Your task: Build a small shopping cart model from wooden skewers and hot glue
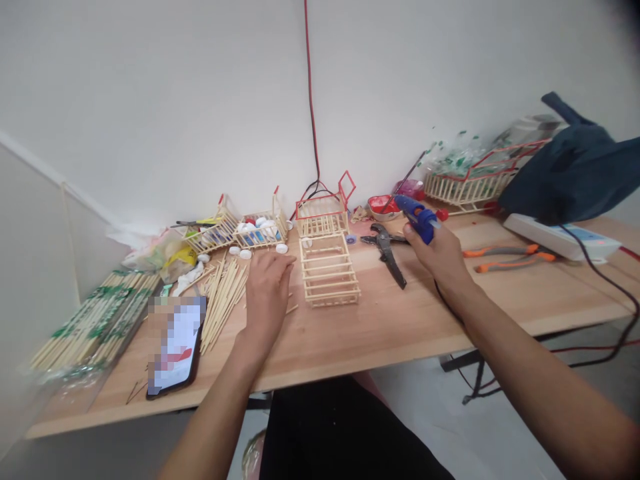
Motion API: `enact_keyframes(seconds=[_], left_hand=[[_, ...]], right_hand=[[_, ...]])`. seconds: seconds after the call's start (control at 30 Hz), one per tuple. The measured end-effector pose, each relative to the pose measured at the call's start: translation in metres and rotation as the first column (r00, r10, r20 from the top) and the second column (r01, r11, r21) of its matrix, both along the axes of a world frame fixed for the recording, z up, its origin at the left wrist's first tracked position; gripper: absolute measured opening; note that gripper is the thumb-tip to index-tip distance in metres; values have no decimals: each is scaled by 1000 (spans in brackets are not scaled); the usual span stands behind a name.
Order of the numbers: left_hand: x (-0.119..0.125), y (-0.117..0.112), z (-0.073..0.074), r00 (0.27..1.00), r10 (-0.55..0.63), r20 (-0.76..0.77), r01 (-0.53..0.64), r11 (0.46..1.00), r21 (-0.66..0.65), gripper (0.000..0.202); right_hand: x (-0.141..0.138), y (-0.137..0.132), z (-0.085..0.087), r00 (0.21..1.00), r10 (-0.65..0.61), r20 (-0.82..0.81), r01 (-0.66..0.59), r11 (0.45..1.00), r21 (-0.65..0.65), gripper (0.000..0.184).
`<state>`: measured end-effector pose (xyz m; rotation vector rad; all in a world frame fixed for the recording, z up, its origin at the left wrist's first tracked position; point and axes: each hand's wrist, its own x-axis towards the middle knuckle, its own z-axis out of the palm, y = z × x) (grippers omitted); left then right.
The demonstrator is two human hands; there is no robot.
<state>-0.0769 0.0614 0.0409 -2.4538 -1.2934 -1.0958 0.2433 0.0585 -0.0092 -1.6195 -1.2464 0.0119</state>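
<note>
My right hand point(440, 253) is closed round a blue glue gun point(417, 217), held above the wooden table point(380, 327) with its nozzle pointing left and up. Just left of it lie black pliers point(387, 250). My left hand point(267, 287) rests palm down on the table with its fingers stretched out, beside a loose heap of bamboo sticks point(223, 297). A small frame of sticks point(329, 270) lies flat between my hands. Behind it stands a stick frame with red edges point(323, 213).
A phone point(175, 347) lies at the front left, next to packs of sticks point(95, 320). Stick baskets with white caps point(250, 230) sit at the back. Orange-handled pliers point(505, 257), a white box point(560, 237), a dark cloth point(575, 170) and a larger stick frame point(470, 183) fill the right.
</note>
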Motion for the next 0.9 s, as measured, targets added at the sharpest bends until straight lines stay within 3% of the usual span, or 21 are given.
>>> enact_keyframes(seconds=[0.13,0.23,0.4,0.53,0.9], left_hand=[[4,-5,-5,1000,-13,11,13,999,32,22],[15,-12,-3,997,-48,-67,52,997,51,25],[37,-31,-4,944,-100,-316,87,995,-58,57],[45,-37,-11,919,-80,-386,42,993,-106,75],[49,-32,-21,881,-33,-472,-39,989,-142,81]], right_hand=[[0,0,0,1000,13,-8,-14,1000,-20,45],[0,-1,-1,1000,16,-13,-16,1000,-16,47],[1,0,-1,1000,-10,25,11,1000,-9,45],[0,0,-1,1000,-15,12,15,1000,-24,43],[0,0,-1,1000,-22,10,22,999,-31,40]])
